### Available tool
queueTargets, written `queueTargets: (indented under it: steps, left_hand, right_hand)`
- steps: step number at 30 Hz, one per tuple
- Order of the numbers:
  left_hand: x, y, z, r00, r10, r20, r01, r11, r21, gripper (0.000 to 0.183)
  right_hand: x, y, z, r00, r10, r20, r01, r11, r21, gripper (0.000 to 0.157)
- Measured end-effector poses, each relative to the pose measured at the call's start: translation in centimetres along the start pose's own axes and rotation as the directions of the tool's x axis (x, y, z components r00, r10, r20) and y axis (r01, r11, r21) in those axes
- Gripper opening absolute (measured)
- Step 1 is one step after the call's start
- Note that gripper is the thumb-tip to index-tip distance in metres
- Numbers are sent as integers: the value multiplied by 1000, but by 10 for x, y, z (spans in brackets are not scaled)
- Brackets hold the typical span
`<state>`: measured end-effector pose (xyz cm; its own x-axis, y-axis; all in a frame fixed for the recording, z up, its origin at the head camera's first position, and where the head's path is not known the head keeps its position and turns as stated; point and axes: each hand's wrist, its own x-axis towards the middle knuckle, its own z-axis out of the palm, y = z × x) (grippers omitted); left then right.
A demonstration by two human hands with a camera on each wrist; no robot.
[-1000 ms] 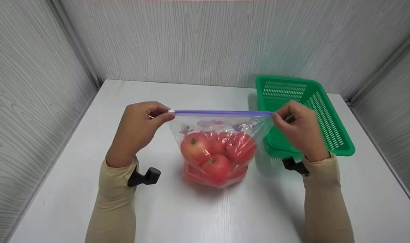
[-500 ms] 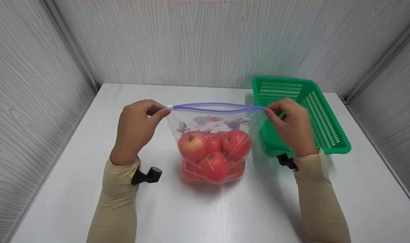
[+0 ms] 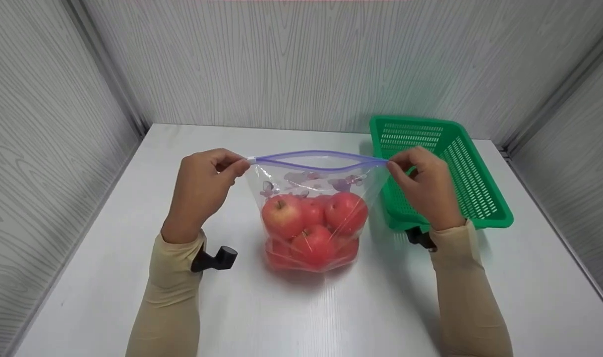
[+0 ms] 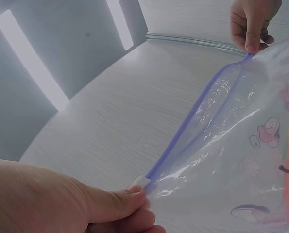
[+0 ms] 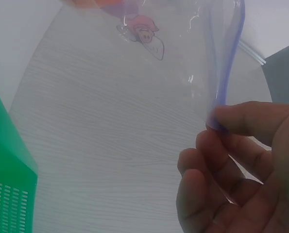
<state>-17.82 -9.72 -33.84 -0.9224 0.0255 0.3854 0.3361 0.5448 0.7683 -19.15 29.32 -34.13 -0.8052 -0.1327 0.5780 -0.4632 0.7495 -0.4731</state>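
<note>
A clear zip bag (image 3: 326, 183) with a purple zip edge and printed pictures holds several red apples (image 3: 281, 216). Its mouth gapes in the middle between the two hands. My left hand (image 3: 202, 191) pinches the left end of the zip edge at the white slider (image 4: 142, 181). At the other end, my right hand (image 3: 428, 186) pinches the purple corner between thumb and forefinger; in the right wrist view the remaining fingers (image 5: 195, 194) curl loosely below. The bag stands upright, its lower part at the white table (image 3: 301, 322).
Behind and beside the right hand sits a green perforated basket (image 3: 485, 173) on the table. Grey wood-grain panels (image 3: 281, 64) rise at the back and both sides. Black camera mounts (image 3: 217, 259) stick out from the wrists.
The bag's mouth has gone from pressed together to gaping. Both hands have come slightly closer together, the right one shifting left, and each keeps its pinch.
</note>
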Motion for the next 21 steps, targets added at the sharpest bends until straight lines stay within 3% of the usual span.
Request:
queueTargets:
  steps: [5, 9, 12, 14, 18, 21]
  left_hand:
    - [0, -1, -2, 1000, 8, 12, -7, 1000, -15, 18]
    - [3, 0, -2, 999, 34, 11, -34, 999, -19, 17]
    - [4, 1, -1, 999, 44, 13, -44, 999, -24, 16]
    - [4, 1, 0, 999, 46, 17, -46, 999, -22, 16]
    - [4, 4, 0, 998, 51, 31, -50, 998, -25, 16]
    - [3, 7, -1, 997, 72, 40, -71, 997, -31, 15]
  right_hand:
    - [3, -3, -4, 998, -14, 59, 17, 999, -46, 16]
    - [8, -20, -9, 997, -70, -24, 70, 997, -39, 19]
    - [10, -53, -6, 984, -157, -80, 155, 987, -38, 21]
    - [9, -84, 1, 971, -228, -67, 224, 973, -60, 22]
    - [10, -142, 29, 947, -315, 54, 320, 938, -133, 29]
    - [14, -167, 53, 932, -333, 144, 356, 915, -191, 34]
